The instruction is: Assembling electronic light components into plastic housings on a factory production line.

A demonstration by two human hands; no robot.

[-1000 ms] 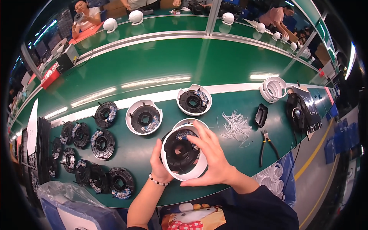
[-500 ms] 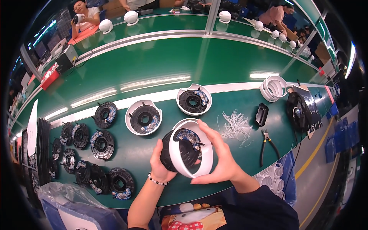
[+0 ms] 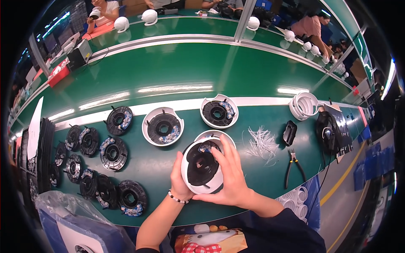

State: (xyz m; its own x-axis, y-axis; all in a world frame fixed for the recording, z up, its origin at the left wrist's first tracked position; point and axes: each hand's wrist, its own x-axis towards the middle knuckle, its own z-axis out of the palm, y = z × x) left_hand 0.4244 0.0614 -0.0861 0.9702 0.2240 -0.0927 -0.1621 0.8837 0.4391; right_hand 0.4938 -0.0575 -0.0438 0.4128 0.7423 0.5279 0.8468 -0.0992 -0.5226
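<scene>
In the head view, the left hand [image 3: 179, 182] cups a ring-like white shell [image 3: 214, 184] from the left, its thumb raised along the wall. The right hand [image 3: 231, 181] grasps the opposite side, fingers arched over the rim and thumb along the near edge; any fingers underneath are hidden. The shell is held over the near part of the green table [image 3: 158, 173], partly covering another white piece [image 3: 211, 134]. Inside it sits a black disc [image 3: 201, 175], whose blue circuit board [image 3: 205, 147] lies close to the right fingertips.

The step in hand appears to be fitting disc to shell; whether it is fully seated, I cannot tell. The next move seems to call for steady support from both sides and even pressure, clear of the board.

Two filled shells [image 3: 163, 126] stand beyond, loose discs [image 3: 114, 154] lie leftward, and white ties [image 3: 261, 144] and cutters [image 3: 291, 164] lie rightward.
</scene>
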